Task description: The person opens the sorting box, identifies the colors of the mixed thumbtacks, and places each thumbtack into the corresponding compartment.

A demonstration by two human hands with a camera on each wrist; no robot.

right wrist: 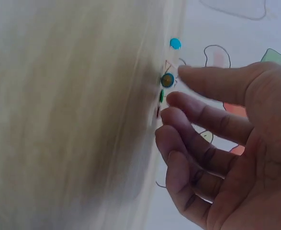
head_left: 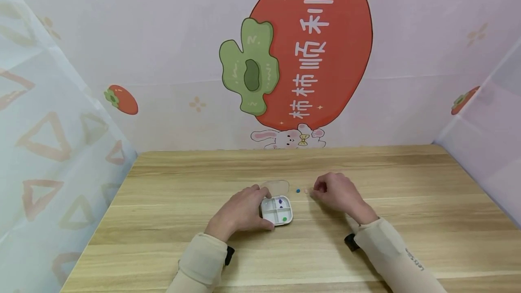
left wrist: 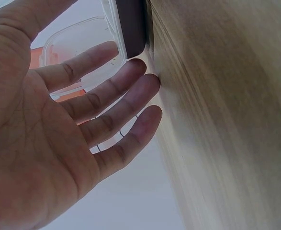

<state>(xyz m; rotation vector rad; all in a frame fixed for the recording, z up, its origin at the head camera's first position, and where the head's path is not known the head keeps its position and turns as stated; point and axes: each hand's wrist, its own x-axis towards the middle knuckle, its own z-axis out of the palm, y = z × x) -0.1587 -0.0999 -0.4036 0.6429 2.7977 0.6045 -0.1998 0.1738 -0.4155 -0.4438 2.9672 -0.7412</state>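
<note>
A small white pill box with four compartments stands on the table, its clear lid folded back away from the person. Purple pieces lie in its far right compartment and a green piece in its near right one. My left hand holds the box from the left, thumb at the near edge, index finger at the far corner. My right hand is low over the table beside a blue disc and a pale pink one. A gap shows between its thumb and index fingertips, near a brown-centred teal disc.
A green disc lies close by the right fingertips in the right wrist view. The wooden table meets a printed backdrop along its far edge. Another sheet hangs along the left side.
</note>
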